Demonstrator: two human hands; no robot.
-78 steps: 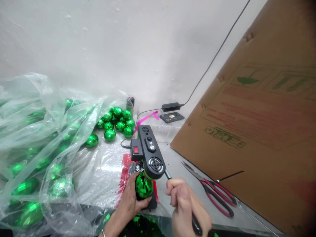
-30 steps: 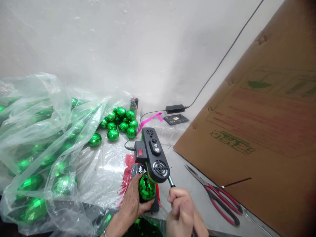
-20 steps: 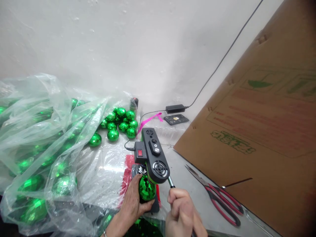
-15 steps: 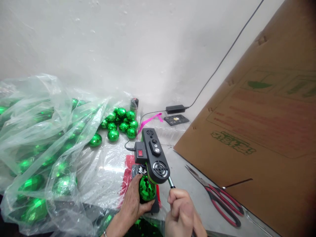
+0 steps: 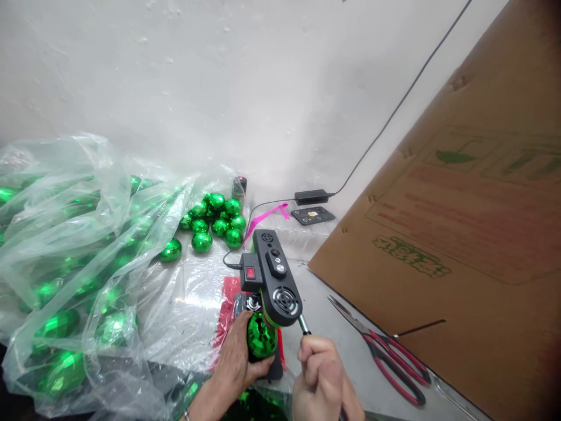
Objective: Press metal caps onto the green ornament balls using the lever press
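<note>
My left hand point(image 5: 234, 352) is closed around a shiny green faceted ball point(image 5: 262, 336), thumb below it and fingers along its left side. The ball sits at the near end of a black machine point(image 5: 277, 275) with round grilles and a red switch; whether the two touch is hard to see. A metal lever point(image 5: 304, 325) sticks out from the machine's near right side. My right hand point(image 5: 322, 377) is wrapped in a fist around the lever's grip, which is mostly hidden. Under the machine lies a red sheet point(image 5: 228, 301).
Several loose green balls point(image 5: 201, 241) lie left behind the machine, beside a clear plastic bag point(image 5: 144, 269) with more inside. Scissors point(image 5: 385, 356) lie right, against a big cardboard box point(image 5: 438, 234). Behind are a power adapter point(image 5: 312, 197), a phone-like dark slab point(image 5: 312, 216) and pink ribbon point(image 5: 269, 215).
</note>
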